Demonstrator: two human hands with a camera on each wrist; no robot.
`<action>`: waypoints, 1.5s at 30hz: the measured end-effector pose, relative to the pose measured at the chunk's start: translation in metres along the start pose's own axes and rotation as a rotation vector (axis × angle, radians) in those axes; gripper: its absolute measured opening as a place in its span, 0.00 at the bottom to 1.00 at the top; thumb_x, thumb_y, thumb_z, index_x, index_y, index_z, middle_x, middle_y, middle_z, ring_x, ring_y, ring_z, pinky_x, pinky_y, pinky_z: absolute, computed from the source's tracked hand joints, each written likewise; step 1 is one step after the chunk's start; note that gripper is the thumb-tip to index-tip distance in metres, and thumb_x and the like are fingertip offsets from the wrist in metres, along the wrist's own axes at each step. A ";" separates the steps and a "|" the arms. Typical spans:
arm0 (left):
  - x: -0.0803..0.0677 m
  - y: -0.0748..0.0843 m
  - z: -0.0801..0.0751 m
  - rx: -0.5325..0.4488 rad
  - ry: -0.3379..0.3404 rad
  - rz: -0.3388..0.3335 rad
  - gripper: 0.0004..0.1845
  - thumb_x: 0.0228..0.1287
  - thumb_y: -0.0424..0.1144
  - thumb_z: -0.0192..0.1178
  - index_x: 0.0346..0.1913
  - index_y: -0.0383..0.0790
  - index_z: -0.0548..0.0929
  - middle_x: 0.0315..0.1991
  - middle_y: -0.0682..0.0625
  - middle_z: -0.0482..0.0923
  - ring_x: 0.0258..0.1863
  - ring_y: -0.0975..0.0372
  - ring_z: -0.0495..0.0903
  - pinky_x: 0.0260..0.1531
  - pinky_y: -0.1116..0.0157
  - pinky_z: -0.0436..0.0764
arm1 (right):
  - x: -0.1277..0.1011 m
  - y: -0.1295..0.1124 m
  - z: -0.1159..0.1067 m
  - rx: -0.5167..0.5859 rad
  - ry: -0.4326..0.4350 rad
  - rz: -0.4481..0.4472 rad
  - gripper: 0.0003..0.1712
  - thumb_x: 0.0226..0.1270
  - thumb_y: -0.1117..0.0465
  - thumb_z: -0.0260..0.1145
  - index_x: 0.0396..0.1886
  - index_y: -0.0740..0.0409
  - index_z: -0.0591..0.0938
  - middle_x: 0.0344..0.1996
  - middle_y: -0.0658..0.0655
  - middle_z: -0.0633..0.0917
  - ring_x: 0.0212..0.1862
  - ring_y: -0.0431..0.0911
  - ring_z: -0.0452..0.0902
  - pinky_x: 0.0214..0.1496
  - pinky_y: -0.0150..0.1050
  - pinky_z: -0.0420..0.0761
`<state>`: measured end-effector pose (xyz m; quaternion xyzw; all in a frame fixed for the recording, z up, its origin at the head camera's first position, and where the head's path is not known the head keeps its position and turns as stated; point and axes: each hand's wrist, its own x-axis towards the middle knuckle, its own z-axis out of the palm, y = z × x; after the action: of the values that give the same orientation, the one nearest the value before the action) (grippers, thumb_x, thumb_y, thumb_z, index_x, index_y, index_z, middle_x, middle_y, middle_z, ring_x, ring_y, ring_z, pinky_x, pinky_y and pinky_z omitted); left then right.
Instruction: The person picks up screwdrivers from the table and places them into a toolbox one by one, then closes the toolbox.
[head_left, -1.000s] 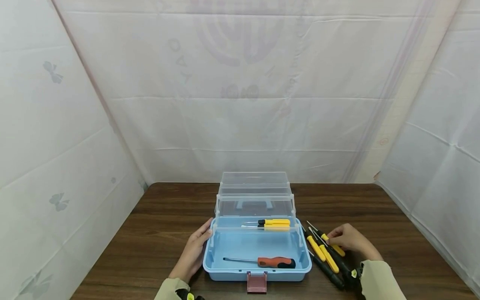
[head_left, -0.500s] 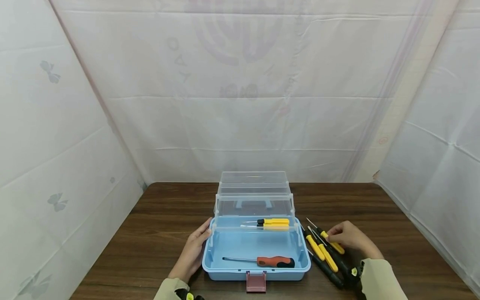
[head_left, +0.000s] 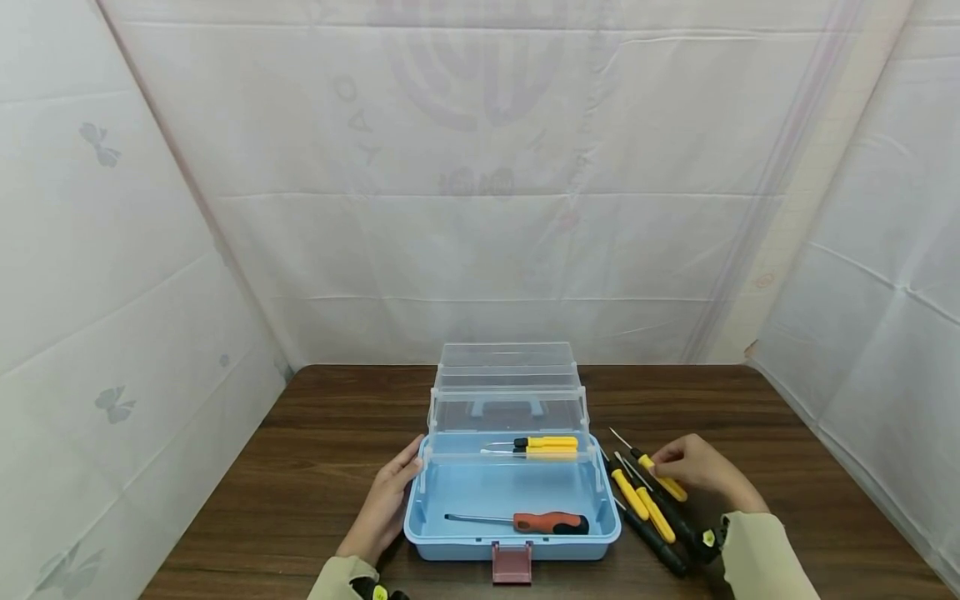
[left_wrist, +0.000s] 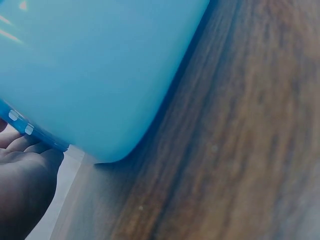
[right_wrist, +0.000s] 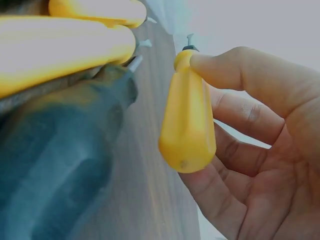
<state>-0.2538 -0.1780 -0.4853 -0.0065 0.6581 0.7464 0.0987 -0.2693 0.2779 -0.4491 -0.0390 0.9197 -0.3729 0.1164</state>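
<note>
A person seated at a dark wood-grain table [head_left: 330, 433] is pinching a small yellow-handled screwdriver [head_left: 660, 481] between the thumb and curled fingers of the right hand [head_left: 701, 475], raising it just off the row of tools lying to the right of an open pale blue plastic toolbox [head_left: 512, 510]. The right wrist view is showing the smooth, teardrop-shaped yellow handle [right_wrist: 187, 120] clear of the tabletop, thumb tip pressing near the metal collar, a grip suited to so slim a tool.

The left hand [head_left: 386, 502] is lying flat against the box's left wall, fingers straight and holding nothing, apparently steadying the light plastic shell; the left wrist view is catching only fingertips [left_wrist: 27, 150] touching the glossy rounded blue corner [left_wrist: 100, 90].

Still lying on the table just beside the lifted tool are two more yellow-handled screwdrivers [head_left: 643, 504] and dark, matte-handled drivers [head_left: 660, 546], packed side by side with tips pointing away from the person.

Inside the box, an orange-and-black-handled screwdriver [head_left: 543, 523] is lying along the bottom, while two yellow-handled ones [head_left: 546, 447] are resting in the clear upper tray [head_left: 510, 457]. The transparent hinged lid [head_left: 508, 375] is standing open behind, and a reddish latch [head_left: 512, 563] is hanging at the front.
</note>
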 end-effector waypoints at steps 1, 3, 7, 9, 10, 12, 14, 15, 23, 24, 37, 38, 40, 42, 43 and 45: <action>0.000 0.000 0.000 -0.002 0.000 0.002 0.31 0.75 0.41 0.46 0.75 0.36 0.52 0.76 0.38 0.46 0.75 0.45 0.47 0.71 0.46 0.54 | -0.001 -0.001 0.000 0.004 -0.001 -0.002 0.12 0.59 0.60 0.68 0.37 0.65 0.86 0.30 0.53 0.84 0.30 0.44 0.73 0.29 0.36 0.76; -0.001 0.001 0.001 -0.007 -0.001 0.004 0.31 0.75 0.40 0.46 0.75 0.36 0.52 0.76 0.38 0.46 0.75 0.45 0.47 0.71 0.46 0.55 | -0.002 -0.003 -0.001 0.011 0.000 -0.007 0.11 0.59 0.60 0.68 0.37 0.65 0.86 0.29 0.53 0.83 0.29 0.44 0.72 0.28 0.36 0.74; -0.002 0.001 0.002 -0.011 -0.002 0.002 0.30 0.75 0.39 0.45 0.75 0.36 0.52 0.76 0.37 0.46 0.75 0.44 0.48 0.71 0.46 0.55 | -0.002 -0.006 -0.002 0.022 0.001 -0.020 0.11 0.60 0.61 0.68 0.37 0.65 0.86 0.26 0.52 0.80 0.28 0.44 0.70 0.26 0.37 0.72; -0.002 0.002 0.002 -0.010 -0.001 0.000 0.30 0.76 0.39 0.44 0.75 0.36 0.52 0.76 0.38 0.46 0.75 0.45 0.48 0.71 0.46 0.55 | -0.002 -0.008 -0.003 0.032 0.003 -0.019 0.11 0.60 0.61 0.68 0.37 0.65 0.85 0.25 0.52 0.80 0.27 0.44 0.70 0.26 0.37 0.72; -0.002 0.002 0.002 -0.010 -0.001 -0.001 0.29 0.76 0.39 0.44 0.75 0.36 0.52 0.76 0.38 0.46 0.75 0.45 0.48 0.71 0.46 0.55 | -0.002 -0.008 -0.003 0.038 0.002 -0.017 0.11 0.60 0.61 0.68 0.37 0.65 0.85 0.25 0.52 0.80 0.27 0.44 0.70 0.26 0.37 0.73; -0.002 0.002 0.002 -0.006 0.001 -0.002 0.29 0.76 0.38 0.44 0.75 0.36 0.53 0.76 0.38 0.46 0.75 0.45 0.48 0.71 0.46 0.55 | -0.002 -0.010 -0.003 0.046 0.001 -0.020 0.11 0.61 0.61 0.67 0.37 0.65 0.85 0.25 0.53 0.80 0.27 0.44 0.71 0.26 0.37 0.74; -0.002 0.003 0.002 -0.003 0.003 -0.004 0.29 0.75 0.39 0.44 0.75 0.36 0.53 0.76 0.37 0.46 0.75 0.44 0.48 0.71 0.46 0.55 | -0.002 -0.011 -0.003 0.057 0.000 -0.016 0.11 0.61 0.61 0.67 0.38 0.65 0.85 0.25 0.53 0.80 0.26 0.44 0.71 0.26 0.36 0.75; -0.002 0.003 0.002 -0.002 0.004 -0.006 0.29 0.75 0.39 0.44 0.75 0.35 0.53 0.76 0.37 0.46 0.75 0.44 0.48 0.71 0.46 0.55 | -0.003 -0.011 -0.003 0.060 -0.001 -0.018 0.12 0.61 0.61 0.67 0.38 0.65 0.85 0.26 0.53 0.80 0.26 0.44 0.71 0.26 0.36 0.75; 0.000 0.005 0.001 0.014 0.000 -0.001 0.29 0.75 0.38 0.44 0.75 0.35 0.53 0.76 0.37 0.47 0.75 0.45 0.48 0.71 0.47 0.55 | -0.003 -0.017 -0.006 0.049 -0.001 -0.028 0.12 0.61 0.60 0.67 0.39 0.64 0.86 0.25 0.52 0.80 0.25 0.43 0.71 0.25 0.36 0.75; 0.000 0.005 0.001 0.018 -0.002 0.001 0.29 0.75 0.38 0.44 0.75 0.35 0.53 0.76 0.37 0.47 0.75 0.45 0.48 0.71 0.47 0.55 | -0.003 -0.018 -0.007 0.044 -0.004 -0.041 0.12 0.61 0.60 0.67 0.39 0.64 0.86 0.25 0.52 0.80 0.25 0.43 0.71 0.25 0.36 0.75; 0.000 0.006 -0.002 0.048 0.004 0.000 0.29 0.75 0.37 0.44 0.74 0.35 0.54 0.76 0.37 0.49 0.74 0.45 0.51 0.70 0.48 0.58 | -0.006 -0.040 -0.015 0.027 -0.017 -0.111 0.14 0.61 0.58 0.68 0.41 0.64 0.86 0.31 0.54 0.85 0.29 0.45 0.73 0.28 0.37 0.76; 0.000 0.006 -0.002 0.044 0.004 0.000 0.29 0.75 0.37 0.44 0.74 0.35 0.54 0.76 0.37 0.49 0.74 0.45 0.51 0.70 0.48 0.57 | -0.006 -0.041 -0.015 0.024 -0.020 -0.115 0.14 0.61 0.58 0.68 0.41 0.64 0.86 0.31 0.54 0.85 0.28 0.45 0.72 0.27 0.37 0.75; 0.000 0.005 -0.002 0.039 0.002 -0.002 0.29 0.75 0.37 0.44 0.74 0.35 0.54 0.76 0.37 0.49 0.74 0.45 0.51 0.70 0.48 0.57 | -0.006 -0.044 -0.016 0.016 -0.026 -0.124 0.14 0.61 0.58 0.68 0.41 0.64 0.86 0.30 0.54 0.84 0.27 0.45 0.72 0.26 0.36 0.75; 0.000 0.005 -0.001 0.034 -0.001 -0.002 0.29 0.75 0.37 0.43 0.74 0.35 0.53 0.76 0.36 0.48 0.74 0.45 0.51 0.70 0.47 0.57 | -0.005 -0.046 -0.016 0.010 -0.033 -0.137 0.14 0.61 0.58 0.68 0.41 0.64 0.86 0.30 0.54 0.85 0.27 0.44 0.73 0.26 0.36 0.77; 0.000 0.005 -0.001 0.033 -0.003 -0.001 0.29 0.75 0.37 0.43 0.74 0.34 0.53 0.75 0.36 0.48 0.74 0.45 0.50 0.70 0.47 0.57 | -0.004 -0.046 -0.017 0.006 -0.037 -0.149 0.14 0.62 0.59 0.68 0.41 0.64 0.86 0.31 0.54 0.85 0.27 0.44 0.73 0.26 0.36 0.77; 0.000 0.005 -0.001 0.032 -0.001 -0.005 0.28 0.75 0.36 0.43 0.74 0.35 0.54 0.75 0.36 0.49 0.74 0.45 0.51 0.70 0.47 0.57 | -0.003 -0.047 -0.018 0.006 -0.041 -0.158 0.14 0.62 0.59 0.67 0.41 0.65 0.86 0.32 0.54 0.86 0.28 0.44 0.75 0.28 0.36 0.79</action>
<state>-0.2545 -0.1796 -0.4809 -0.0060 0.6700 0.7354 0.1011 -0.2715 0.2567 -0.4028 -0.1188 0.9101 -0.3827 0.1055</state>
